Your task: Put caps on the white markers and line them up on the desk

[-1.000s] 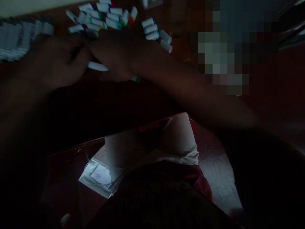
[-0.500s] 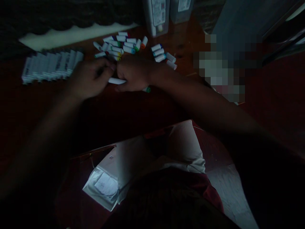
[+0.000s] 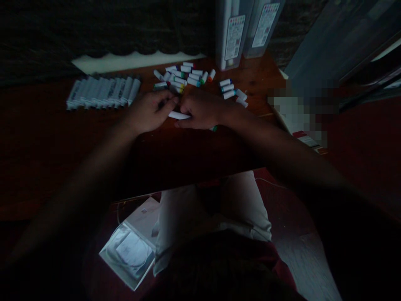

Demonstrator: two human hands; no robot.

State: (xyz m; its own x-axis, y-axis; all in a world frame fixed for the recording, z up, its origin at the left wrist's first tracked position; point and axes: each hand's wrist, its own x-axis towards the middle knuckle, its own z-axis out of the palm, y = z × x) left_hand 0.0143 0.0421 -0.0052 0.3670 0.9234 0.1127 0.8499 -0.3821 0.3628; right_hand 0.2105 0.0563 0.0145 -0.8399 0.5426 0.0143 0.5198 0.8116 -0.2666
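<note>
The scene is very dark. My right hand [image 3: 200, 110] is closed around a white marker [image 3: 178, 115] whose green end [image 3: 214, 128] sticks out behind the palm. My left hand [image 3: 150, 110] pinches at the marker's front end, fingers curled. Both hands rest low over the dark wooden table [image 3: 62, 138]. Just beyond them lies a loose heap of white marker caps with coloured tips [image 3: 183, 77]. A few more caps [image 3: 232, 90] lie to the right of the heap.
A row of white markers [image 3: 103, 92] lies side by side at the left. Two tall marker boxes [image 3: 247, 31] stand at the back. A white strip [image 3: 134, 60] runs along the far edge. A plastic-wrapped packet [image 3: 131, 248] lies below the table by my lap.
The camera has tilted up, so hands and caps sit lower in view and the boxes show. Both hands stay on the same marker.
</note>
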